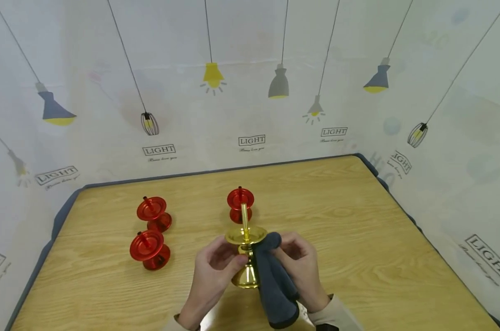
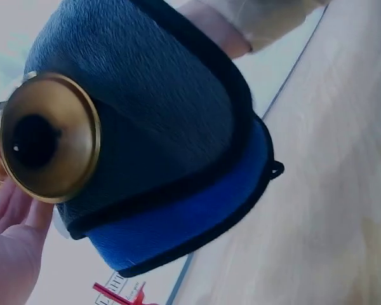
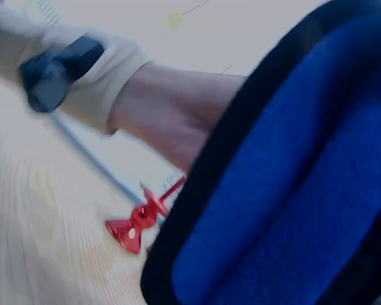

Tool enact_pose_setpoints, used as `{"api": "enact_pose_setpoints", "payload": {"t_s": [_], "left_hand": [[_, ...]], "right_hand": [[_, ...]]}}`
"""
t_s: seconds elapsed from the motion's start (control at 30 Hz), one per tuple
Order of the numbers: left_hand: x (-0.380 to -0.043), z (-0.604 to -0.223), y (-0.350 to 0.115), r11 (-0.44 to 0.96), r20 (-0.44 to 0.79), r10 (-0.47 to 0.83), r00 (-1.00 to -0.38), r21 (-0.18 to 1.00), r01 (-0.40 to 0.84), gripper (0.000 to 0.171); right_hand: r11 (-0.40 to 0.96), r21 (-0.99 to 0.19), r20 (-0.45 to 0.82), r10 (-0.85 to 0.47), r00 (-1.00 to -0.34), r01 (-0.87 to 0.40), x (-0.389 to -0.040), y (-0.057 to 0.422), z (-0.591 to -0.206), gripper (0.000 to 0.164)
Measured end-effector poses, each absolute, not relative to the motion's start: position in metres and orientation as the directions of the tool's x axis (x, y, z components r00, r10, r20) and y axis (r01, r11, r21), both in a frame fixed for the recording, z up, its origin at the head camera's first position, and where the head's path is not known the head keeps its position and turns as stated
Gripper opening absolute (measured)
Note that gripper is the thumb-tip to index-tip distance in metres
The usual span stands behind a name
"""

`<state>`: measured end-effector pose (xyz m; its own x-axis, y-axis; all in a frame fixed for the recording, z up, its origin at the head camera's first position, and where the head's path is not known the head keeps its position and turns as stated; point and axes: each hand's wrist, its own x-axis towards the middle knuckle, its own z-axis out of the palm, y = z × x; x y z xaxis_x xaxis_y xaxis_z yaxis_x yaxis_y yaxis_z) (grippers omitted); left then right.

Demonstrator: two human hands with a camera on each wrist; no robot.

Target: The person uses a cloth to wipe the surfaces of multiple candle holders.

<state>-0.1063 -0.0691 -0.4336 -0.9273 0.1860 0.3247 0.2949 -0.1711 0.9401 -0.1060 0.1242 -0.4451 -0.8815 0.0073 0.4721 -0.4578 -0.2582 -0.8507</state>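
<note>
In the head view my left hand (image 1: 214, 271) grips a shiny gold candlestick (image 1: 247, 276) by its waist, thumb on the near side. The candlestick stands upright, its dish and thin tube on top. My right hand (image 1: 301, 264) pinches a dark grey-blue cloth (image 1: 272, 285) with a black edge, pressed against the candlestick's right side. In the left wrist view, the round hollow base (image 2: 76, 136) faces the camera, with the cloth (image 2: 159, 108) beside it and its brighter blue side showing below. The cloth (image 3: 286, 178) covers much of the right wrist view, hiding the right fingers.
Two red candlesticks (image 1: 151, 209) (image 1: 147, 246) stand on the left of the wooden table (image 1: 316, 197). Another red candlestick (image 1: 240, 200) stands just behind the gold one. Lamp-printed white sheeting (image 1: 171, 82) rises behind and beside the table.
</note>
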Motion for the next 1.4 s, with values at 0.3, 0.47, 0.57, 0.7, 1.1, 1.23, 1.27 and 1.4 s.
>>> {"api": "enact_pose_setpoints", "payload": {"t_s": [0.3, 0.47, 0.57, 0.7, 1.1, 1.23, 1.27, 1.4], "left_hand": [[-0.106, -0.432, -0.060, -0.009, 0.278, 0.144, -0.950, 0.960, 0.279, 0.033], [-0.110, -0.433, -0.065, -0.077, 0.202, 0.198, -0.959, 0.979, 0.190, 0.037], [-0.110, -0.434, -0.069, -0.179, 0.174, 0.275, -0.945, 0.976, 0.128, 0.042], [-0.107, -0.432, -0.067, -0.190, 0.146, 0.273, -0.951, 0.977, 0.096, 0.044], [-0.104, -0.432, -0.055, -0.065, 0.153, 0.106, -0.983, 0.987, 0.146, 0.036], [-0.104, -0.433, -0.061, -0.164, 0.110, 0.182, -0.977, 0.983, 0.080, 0.037], [-0.104, -0.433, -0.062, -0.173, 0.106, 0.184, -0.977, 0.982, 0.073, 0.037], [-0.102, -0.434, -0.057, -0.147, 0.157, 0.154, -0.976, 0.980, 0.134, 0.029]], "right_hand": [[-0.178, -0.781, 0.596, 0.073, -0.800, -0.598, -0.105, 0.123, -0.448, 0.021], [-0.190, -0.748, 0.639, 0.052, -0.767, -0.636, -0.103, 0.123, -0.448, 0.024], [-0.237, -0.815, 0.531, 0.056, -0.845, -0.528, -0.104, 0.125, -0.446, 0.031], [-0.247, -0.869, 0.424, 0.076, -0.902, -0.429, -0.105, 0.127, -0.444, 0.032], [-0.126, -0.740, 0.655, 0.093, -0.750, -0.661, -0.102, 0.122, -0.451, 0.020], [-0.176, -0.862, 0.466, 0.093, -0.880, -0.475, -0.102, 0.125, -0.448, 0.021], [-0.188, -0.879, 0.427, 0.094, -0.899, -0.437, -0.102, 0.125, -0.447, 0.021], [-0.182, -0.876, 0.434, 0.110, -0.894, -0.447, -0.102, 0.125, -0.446, 0.013]]}}
